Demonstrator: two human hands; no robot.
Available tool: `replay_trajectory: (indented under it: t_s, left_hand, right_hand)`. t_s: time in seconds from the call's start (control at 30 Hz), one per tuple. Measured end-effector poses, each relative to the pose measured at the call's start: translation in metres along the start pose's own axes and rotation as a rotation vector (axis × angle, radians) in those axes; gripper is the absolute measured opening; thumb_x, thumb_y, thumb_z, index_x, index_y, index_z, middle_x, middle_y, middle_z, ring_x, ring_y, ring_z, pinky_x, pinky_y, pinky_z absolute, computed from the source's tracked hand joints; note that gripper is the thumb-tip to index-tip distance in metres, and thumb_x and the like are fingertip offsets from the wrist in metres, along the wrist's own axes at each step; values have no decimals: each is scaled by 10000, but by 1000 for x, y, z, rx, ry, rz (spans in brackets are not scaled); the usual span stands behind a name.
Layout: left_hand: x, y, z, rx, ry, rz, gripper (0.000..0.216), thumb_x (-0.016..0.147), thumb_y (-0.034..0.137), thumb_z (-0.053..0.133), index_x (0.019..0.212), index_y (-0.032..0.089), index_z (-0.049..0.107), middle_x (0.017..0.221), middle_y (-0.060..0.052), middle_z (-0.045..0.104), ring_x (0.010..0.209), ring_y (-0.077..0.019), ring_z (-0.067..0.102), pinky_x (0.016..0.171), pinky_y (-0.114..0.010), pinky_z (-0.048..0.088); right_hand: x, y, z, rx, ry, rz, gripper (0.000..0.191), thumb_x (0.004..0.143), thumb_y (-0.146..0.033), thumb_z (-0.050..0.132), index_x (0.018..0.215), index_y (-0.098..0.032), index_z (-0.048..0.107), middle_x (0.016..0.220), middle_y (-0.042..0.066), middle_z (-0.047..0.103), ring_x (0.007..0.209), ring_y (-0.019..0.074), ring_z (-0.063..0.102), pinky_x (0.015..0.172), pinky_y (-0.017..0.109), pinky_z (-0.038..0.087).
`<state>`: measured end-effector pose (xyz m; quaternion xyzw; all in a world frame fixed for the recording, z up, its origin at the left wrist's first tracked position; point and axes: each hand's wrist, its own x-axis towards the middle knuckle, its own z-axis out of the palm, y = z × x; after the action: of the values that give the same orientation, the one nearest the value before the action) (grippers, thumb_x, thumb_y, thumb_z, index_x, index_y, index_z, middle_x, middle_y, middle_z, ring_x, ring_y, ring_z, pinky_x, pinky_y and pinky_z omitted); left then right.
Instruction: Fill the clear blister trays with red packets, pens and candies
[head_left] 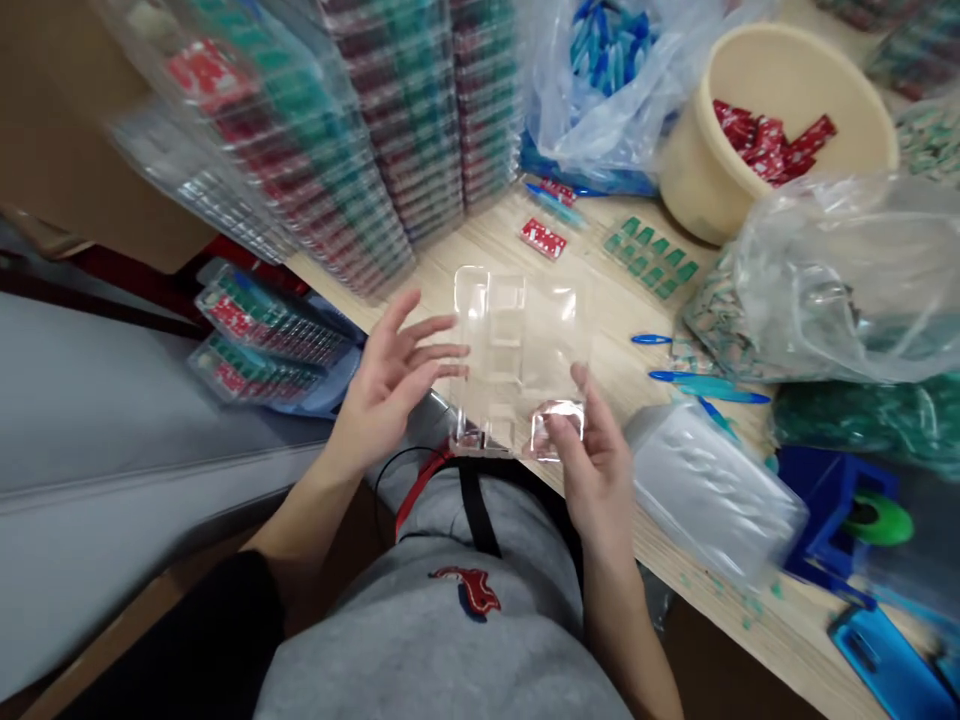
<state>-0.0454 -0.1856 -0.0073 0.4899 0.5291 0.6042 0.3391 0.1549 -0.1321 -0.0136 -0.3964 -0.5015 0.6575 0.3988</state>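
Note:
A clear plastic blister tray (pixel 506 360) with several moulded compartments is held over the table's front edge. My right hand (pixel 592 450) grips its lower right corner between thumb and fingers. On the other side, my left hand (pixel 394 390) has its fingers spread, with the fingertips close to the tray's left rim; whether they touch it I cannot tell. Nothing lies in the compartments. Beyond the tray are a red patterned packet (pixel 544 238) and a sheet of green pieces (pixel 649 257).
Tall stacks of filled trays (pixel 337 130) stand at the back left. A cream bucket (pixel 690 170) holds red packets, beside a bag of blue pieces (pixel 611 50). To the right are stacked empty trays (pixel 712 490), a blue tape dispenser (pixel 825 490) and a blue phone (pixel 892 660).

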Motion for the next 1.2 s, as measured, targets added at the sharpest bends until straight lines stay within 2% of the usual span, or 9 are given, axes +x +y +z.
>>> replay_trajectory:
  t_s: [0.17, 0.3, 0.43, 0.53, 0.7, 0.83, 0.93, 1.07, 1.2]
  left_hand:
    - [-8, 8, -6, 908, -210, 457, 289, 887, 105, 598, 1106, 284, 653, 1473, -40, 436, 1380, -269, 400, 1140, -484, 385]
    - [-13, 3, 8, 1044, -345, 607, 213, 907, 285, 648, 1103, 216, 602, 1266, -91, 594, 1254, -237, 501, 1131, -467, 398]
    - [-14, -13, 21, 1057, -228, 517, 440, 929, 555, 513, 1148, 177, 572, 1326, -168, 542, 1302, -298, 452, 1131, -544, 356]
    - [-5, -28, 23, 947, -83, 238, 360, 1005, 443, 403, 1207, 192, 564, 1456, -175, 420, 1374, -295, 393, 1113, -526, 380]
    - [36, -48, 9, 747, -105, 20, 253, 925, 354, 528, 1130, 211, 561, 1358, -120, 522, 1295, -248, 504, 1087, -452, 435]
    - [77, -59, -11, 1044, -73, 111, 284, 854, 249, 560, 1125, 166, 558, 1367, -167, 528, 1310, -317, 480, 1120, -532, 370]
    - [101, -74, -23, 1275, -190, 40, 320, 832, 140, 500, 1141, 112, 580, 1410, -207, 505, 1368, -358, 423, 1140, -557, 334]
    - [116, -94, -30, 1243, -483, -3, 403, 847, 121, 413, 1214, 133, 578, 1453, -165, 491, 1375, -291, 446, 1143, -479, 382]
    - [114, -102, -29, 1193, -541, 70, 416, 832, 168, 433, 1219, 127, 578, 1465, -202, 469, 1363, -319, 459, 1100, -523, 420]
  right_hand:
    - [18, -5, -11, -30, 40, -10, 542, 846, -296, 668, 1368, -261, 525, 788, -34, 676, 521, 64, 574, 471, 194, 484]
    - [26, 2, -13, 30, 46, 8, 455, 870, -316, 650, 1308, -250, 548, 813, -20, 699, 512, 56, 574, 469, 185, 447]
    - [23, 13, -9, 112, 31, -30, 345, 960, -362, 523, 1292, -268, 529, 965, 15, 714, 616, 80, 665, 564, 215, 530]
    - [15, 20, -1, 14, -54, -71, 353, 990, -337, 474, 1339, -288, 456, 1219, 57, 667, 931, 136, 720, 848, 313, 594]
    - [8, 35, 11, -669, -330, -247, 388, 999, -210, 389, 1376, -190, 479, 1391, 127, 569, 1312, 211, 538, 1099, 417, 471]
    - [2, 61, -3, -1161, -91, -405, 401, 985, -174, 394, 1364, -121, 516, 1433, 186, 520, 1376, 295, 460, 1139, 558, 383]
    - [-11, 80, -21, -1318, -12, -442, 345, 976, -144, 419, 1276, -112, 585, 1425, 180, 535, 1370, 284, 469, 1162, 555, 343]
    - [-25, 89, -31, -1285, -69, -518, 272, 967, -104, 437, 1129, -128, 654, 1379, 130, 591, 1348, 228, 498, 1210, 499, 294]
    - [-12, 89, -26, -1249, -80, -556, 277, 956, -78, 434, 1127, -110, 649, 1383, 161, 582, 1354, 261, 496, 1171, 540, 360]
